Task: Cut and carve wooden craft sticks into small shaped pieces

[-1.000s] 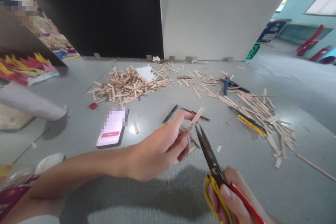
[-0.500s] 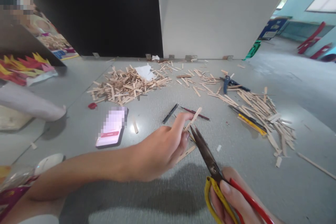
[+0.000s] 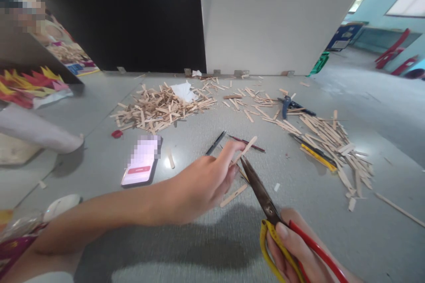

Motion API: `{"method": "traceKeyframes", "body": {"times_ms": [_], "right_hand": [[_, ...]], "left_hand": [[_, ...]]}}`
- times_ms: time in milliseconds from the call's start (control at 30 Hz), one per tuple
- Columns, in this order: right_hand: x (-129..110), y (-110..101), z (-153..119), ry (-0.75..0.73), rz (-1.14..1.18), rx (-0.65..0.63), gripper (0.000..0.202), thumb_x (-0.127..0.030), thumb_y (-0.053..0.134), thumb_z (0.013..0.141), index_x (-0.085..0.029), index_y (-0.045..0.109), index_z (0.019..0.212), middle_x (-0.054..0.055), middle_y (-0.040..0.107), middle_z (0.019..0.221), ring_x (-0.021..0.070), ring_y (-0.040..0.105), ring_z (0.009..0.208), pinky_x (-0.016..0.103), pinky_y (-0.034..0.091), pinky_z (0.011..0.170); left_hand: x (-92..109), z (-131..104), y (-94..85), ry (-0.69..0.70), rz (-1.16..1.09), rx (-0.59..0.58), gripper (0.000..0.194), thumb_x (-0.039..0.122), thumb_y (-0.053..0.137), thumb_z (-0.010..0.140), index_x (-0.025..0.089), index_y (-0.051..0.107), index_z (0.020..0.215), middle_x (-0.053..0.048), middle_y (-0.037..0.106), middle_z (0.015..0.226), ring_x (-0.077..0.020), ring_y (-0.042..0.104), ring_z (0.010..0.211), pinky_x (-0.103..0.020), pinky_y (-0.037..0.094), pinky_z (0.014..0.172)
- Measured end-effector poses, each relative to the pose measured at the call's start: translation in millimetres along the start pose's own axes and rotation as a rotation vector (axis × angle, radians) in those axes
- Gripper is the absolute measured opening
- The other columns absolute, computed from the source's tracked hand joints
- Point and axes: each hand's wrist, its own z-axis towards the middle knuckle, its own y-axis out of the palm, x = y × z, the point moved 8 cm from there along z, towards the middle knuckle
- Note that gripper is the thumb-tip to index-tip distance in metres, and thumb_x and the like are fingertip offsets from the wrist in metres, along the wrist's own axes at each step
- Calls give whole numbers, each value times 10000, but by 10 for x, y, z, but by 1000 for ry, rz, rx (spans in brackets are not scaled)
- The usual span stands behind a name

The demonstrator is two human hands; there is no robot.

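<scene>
Between the fingers of my left hand [image 3: 212, 181] is a wooden popsicle stick [image 3: 249, 147], tilted up to the right. My right hand [image 3: 299, 243] is wrapped around scissors [image 3: 264, 194] with one yellow and one red handle. The blade tips touch or nearly touch the stick beside my left fingertips; which of these I cannot tell. Below my left hand another popsicle stick [image 3: 234, 195] lies on the grey surface. Just beyond the hand lie a dark pen [image 3: 215, 142] and a thin dark red pen or pencil [image 3: 254, 145].
A heap of cut stick pieces [image 3: 159, 108] lies at the back left, with a phone [image 3: 142, 161] before it. Longer sticks [image 3: 328, 137], a yellow cutter knife [image 3: 317, 155] and a dark blue clamp-like tool [image 3: 287, 106] lie to the right. Upright black and white panels [image 3: 259, 22] stand behind.
The scissor blades have come closer together near the stick. Both hands have shifted only slightly, and the stick in my left hand has moved a little to the right.
</scene>
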Motion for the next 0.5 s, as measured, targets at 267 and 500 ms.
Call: {"method": "traceKeyframes", "body": {"times_ms": [267,500], "right_hand": [[-608,-979,498,-123,-1072,615,546,-673,650,848,-264,466,536,-15,415,519,158,338,505,318,248,525],[-507,-1533,568,-214,-1317,808,365,-427,690,875,-308,464,614,90,601,561,275,575,496,341,294,501]], "left_hand": [[-215,146,-387,-48,4,200,171,229,509,1034,228,449,873,82,498,606,-94,407,508,-226,322,524],[-610,232,-428,-139,-397,237,375,316,678,932,205,428,674,-97,802,1052,-126,667,719,-274,538,689]]}}
